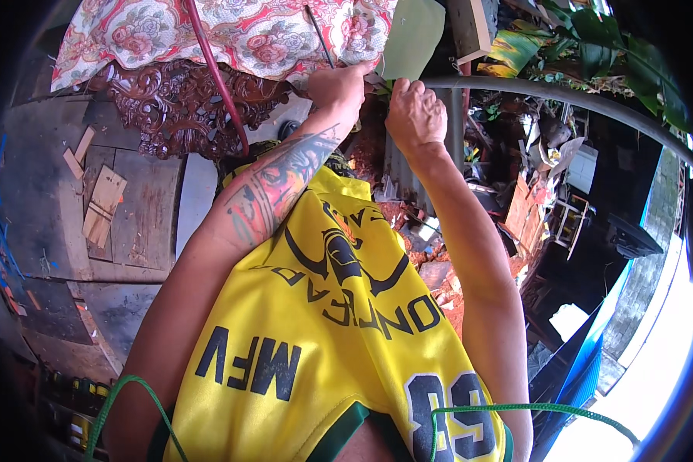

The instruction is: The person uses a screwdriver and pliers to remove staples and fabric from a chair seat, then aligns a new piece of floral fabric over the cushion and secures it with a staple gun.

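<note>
A floral red-and-cream fabric (266,46) covers a piece of dark, ornately carved wooden furniture (173,108) at the top of the view. My left hand (339,91) is closed at the fabric's lower right edge. A thin dark rod (319,32) runs up from beside its fingers, and whether they grip it I cannot tell. Just to the right, my right hand (417,115) makes a fist below a pale green sheet (413,42). What the fingers of either hand pinch is hidden. Across the fabric and carving slants a dark red tube or cord (212,69).
Wooden boards (142,208) cover the floor at left, with loose wood offcuts (104,204) on them. A curved grey pipe (562,91) arches across the right, above scattered debris (523,208). Broad green leaves (593,35) hang at upper right. A green cord (531,406) crosses the bottom.
</note>
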`<state>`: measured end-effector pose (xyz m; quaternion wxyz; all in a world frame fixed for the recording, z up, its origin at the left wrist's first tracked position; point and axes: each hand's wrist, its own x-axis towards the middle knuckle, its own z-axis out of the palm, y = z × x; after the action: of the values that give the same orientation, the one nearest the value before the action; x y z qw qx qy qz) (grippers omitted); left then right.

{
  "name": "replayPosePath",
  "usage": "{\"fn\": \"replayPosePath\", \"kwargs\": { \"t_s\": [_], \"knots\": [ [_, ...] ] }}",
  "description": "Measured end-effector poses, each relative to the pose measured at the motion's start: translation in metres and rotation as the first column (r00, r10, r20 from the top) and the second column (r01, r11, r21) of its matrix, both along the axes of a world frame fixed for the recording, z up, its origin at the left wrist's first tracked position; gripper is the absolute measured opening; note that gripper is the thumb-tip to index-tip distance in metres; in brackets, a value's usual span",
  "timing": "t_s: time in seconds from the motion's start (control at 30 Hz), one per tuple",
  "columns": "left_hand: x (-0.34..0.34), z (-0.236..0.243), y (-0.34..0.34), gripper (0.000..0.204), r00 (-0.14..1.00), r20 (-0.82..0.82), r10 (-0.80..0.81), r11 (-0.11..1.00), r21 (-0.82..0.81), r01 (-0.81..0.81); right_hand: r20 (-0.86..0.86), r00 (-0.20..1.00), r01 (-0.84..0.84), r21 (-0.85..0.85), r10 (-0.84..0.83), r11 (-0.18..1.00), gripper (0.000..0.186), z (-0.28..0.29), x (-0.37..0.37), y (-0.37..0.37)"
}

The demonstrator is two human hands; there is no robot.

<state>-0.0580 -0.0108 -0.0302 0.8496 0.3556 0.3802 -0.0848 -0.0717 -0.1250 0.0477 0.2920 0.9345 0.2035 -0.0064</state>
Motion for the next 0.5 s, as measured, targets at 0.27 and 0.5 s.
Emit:
{"fn": "replayPosePath", "kwargs": {
  "t_s": [0.27,0.5],
  "knots": [
    [0.011,-0.005,-0.005,0.012,0.992,-0.124,0.008,1.0,0.022,-0.005,-0.34,0.923,0.256,0.192,-0.18,0.947,0.055,0.03,0.011,0.008],
    [0.008,-0.005,-0.004,0.022,0.99,-0.095,0.1,0.995,0.023,-0.098,-0.985,0.166,0.851,0.168,0.049,0.497,0.055,0.033,0.078,-0.04]
  ]
}}
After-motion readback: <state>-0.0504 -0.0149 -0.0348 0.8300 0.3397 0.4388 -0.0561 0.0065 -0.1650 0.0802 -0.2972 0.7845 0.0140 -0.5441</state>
